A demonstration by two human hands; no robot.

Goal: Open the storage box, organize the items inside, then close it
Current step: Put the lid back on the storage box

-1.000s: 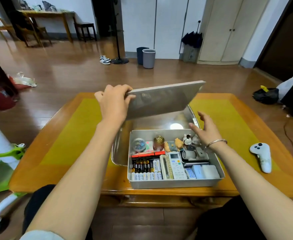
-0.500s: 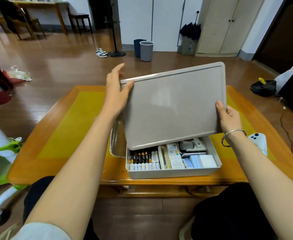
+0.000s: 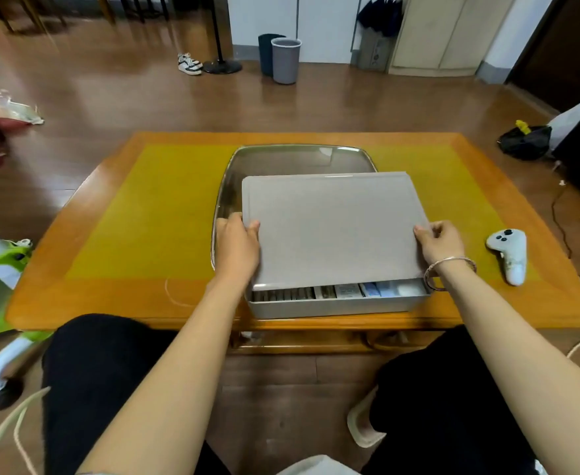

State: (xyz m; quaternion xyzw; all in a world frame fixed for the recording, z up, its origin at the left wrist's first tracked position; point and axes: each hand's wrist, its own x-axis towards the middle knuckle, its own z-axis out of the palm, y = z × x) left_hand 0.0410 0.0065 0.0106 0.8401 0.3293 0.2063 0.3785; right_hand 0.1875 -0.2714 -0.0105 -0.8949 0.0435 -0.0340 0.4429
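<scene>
Both hands grip the grey lid (image 3: 333,228), left hand (image 3: 237,246) and right hand (image 3: 441,243) with fingers curled over its side edges. Between them the lid covers most of the storage box (image 3: 336,305) on the table (image 3: 127,214), near edge still raised.

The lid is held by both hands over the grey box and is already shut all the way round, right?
Not quite. Both hands, left hand and right hand, hold the lid over the grey box, but the head view shows its near edge still raised, with items visible underneath.
</scene>
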